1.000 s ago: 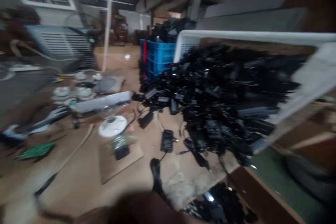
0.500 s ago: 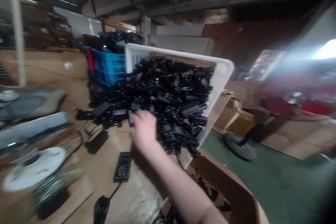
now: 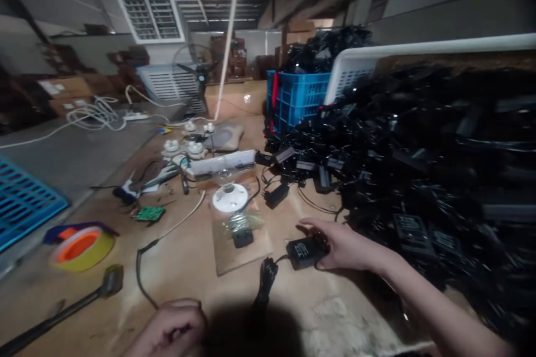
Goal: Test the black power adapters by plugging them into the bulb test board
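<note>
My right hand (image 3: 341, 244) has its thumb and fingers around one end of a black power adapter (image 3: 305, 252), which lies label up on the bench. From its other end runs a bundled black cord (image 3: 268, 279). At the lower edge my left hand (image 3: 173, 326) is closed, its fingers curled in; what they hold, if anything, is hidden. A thin cable (image 3: 144, 281) runs down to that hand. Ahead stands a wooden test board (image 3: 221, 256) bearing a white lamp socket (image 3: 230, 198) and a coil-wrapped black block (image 3: 243, 237). Another adapter (image 3: 276, 195) lies beyond it.
A large heap of black adapters (image 3: 402, 150) spills from a white crate (image 3: 439, 44) on the right. Behind stands a blue crate (image 3: 301, 97). On the left are a hammer (image 3: 111, 281), tape rolls (image 3: 86, 251), a green circuit board (image 3: 149, 213) and a blue grate (image 3: 29, 201).
The view has swung left. My right hand has moved from the heap's edge to the adapter with the bundled cord and taken hold of it. My left hand has come into view.
</note>
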The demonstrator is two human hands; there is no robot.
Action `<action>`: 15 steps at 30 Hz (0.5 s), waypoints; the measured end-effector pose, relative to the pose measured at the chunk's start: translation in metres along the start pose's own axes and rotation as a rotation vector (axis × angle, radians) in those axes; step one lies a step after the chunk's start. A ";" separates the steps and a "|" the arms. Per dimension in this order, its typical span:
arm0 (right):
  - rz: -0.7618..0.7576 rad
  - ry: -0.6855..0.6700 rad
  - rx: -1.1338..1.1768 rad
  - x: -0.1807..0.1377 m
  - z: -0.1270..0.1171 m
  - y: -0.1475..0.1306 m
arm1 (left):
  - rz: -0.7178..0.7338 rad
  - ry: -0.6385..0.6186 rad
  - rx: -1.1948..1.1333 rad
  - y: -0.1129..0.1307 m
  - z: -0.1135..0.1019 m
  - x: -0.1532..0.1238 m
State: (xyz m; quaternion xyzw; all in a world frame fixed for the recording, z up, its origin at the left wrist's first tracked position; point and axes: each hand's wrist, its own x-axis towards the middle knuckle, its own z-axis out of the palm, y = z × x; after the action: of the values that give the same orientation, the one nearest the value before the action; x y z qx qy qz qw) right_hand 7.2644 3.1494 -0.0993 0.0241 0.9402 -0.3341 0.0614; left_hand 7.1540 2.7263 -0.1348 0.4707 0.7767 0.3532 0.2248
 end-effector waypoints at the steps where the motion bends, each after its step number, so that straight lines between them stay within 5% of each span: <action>1: 0.027 0.026 0.082 -0.004 0.001 0.002 | 0.013 -0.001 -0.016 0.004 0.000 0.000; 4: 0.067 0.163 0.645 -0.010 0.012 -0.008 | 0.011 0.012 -0.030 0.014 0.003 0.005; 7: 0.125 0.335 1.113 -0.002 0.040 -0.048 | -0.036 0.091 0.008 0.024 0.013 0.019; 11: 0.153 0.466 0.807 0.023 0.082 -0.111 | -0.103 0.222 0.139 0.031 0.034 0.035; 15: 0.058 0.510 0.523 0.047 0.111 -0.127 | -0.201 0.209 0.201 0.029 0.051 0.034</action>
State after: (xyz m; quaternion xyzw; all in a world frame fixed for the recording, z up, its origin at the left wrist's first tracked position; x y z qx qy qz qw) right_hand 7.2182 2.9809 -0.1110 0.1484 0.8071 -0.5444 -0.1737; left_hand 7.1899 2.7823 -0.1461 0.3716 0.8703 0.2966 0.1288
